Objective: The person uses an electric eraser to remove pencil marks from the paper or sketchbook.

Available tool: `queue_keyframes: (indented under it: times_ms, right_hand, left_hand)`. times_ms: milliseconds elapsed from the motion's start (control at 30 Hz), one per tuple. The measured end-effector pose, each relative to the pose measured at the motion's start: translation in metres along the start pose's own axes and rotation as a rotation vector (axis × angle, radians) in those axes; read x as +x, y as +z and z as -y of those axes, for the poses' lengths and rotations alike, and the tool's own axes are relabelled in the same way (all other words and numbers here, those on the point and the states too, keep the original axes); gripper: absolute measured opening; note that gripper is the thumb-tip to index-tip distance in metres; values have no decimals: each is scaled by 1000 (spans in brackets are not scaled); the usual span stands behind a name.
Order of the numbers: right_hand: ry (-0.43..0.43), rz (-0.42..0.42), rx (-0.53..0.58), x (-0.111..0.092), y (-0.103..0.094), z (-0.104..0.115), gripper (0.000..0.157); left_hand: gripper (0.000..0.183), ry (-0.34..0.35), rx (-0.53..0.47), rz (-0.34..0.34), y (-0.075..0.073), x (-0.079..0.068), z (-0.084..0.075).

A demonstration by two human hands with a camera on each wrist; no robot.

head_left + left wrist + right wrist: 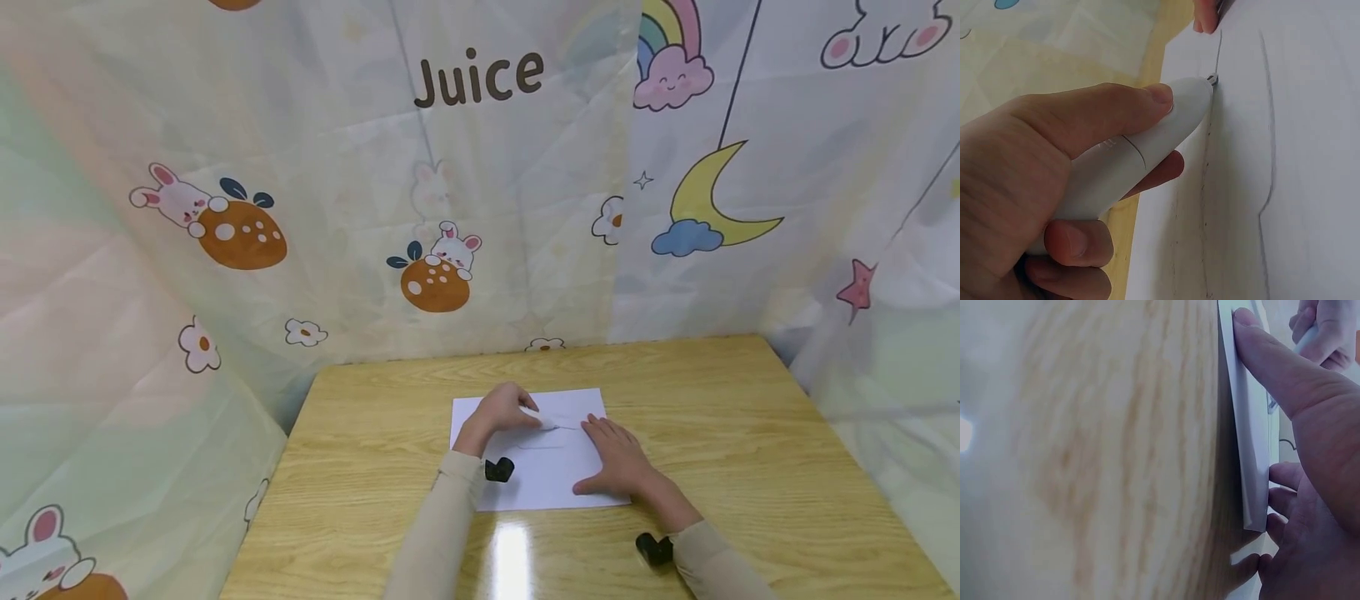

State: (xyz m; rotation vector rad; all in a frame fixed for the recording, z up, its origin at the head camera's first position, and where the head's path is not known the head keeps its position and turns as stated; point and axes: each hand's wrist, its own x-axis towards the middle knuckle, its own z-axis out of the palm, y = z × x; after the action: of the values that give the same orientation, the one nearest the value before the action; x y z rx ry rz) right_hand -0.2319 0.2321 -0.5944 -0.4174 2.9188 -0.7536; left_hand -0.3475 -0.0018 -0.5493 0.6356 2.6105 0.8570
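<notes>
A sheet of white paper (543, 483) lies on the wooden table. My left hand (501, 409) grips a white, rounded cutter (1113, 176), the thumb lying along its top near the front. Its small metal tip sits on a line (1219, 53) that runs on toward the right hand's fingers. A second, bent line (1270, 131) runs beside it. My right hand (621, 460) rests on the right part of the sheet with fingers spread. In the right wrist view, its thumb (1266, 347) lies on the paper near the edge.
The wooden table (375, 450) extends around the sheet on all sides. A printed cloth (337, 208) with bunnies, a moon and a rainbow hangs behind and beside the table. Black wrist pieces (654, 550) show at both sleeves.
</notes>
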Motion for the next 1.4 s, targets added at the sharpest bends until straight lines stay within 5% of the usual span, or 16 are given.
queue_keyframes:
  times_ms: [667, 1400]
  right_hand:
    - [6, 1, 18, -1, 5, 0, 118]
    - [0, -8, 7, 1, 2, -1, 117]
  left_hand:
    - [18, 17, 82, -14, 5, 3, -1]
    - [19, -9, 58, -13, 3, 4, -5]
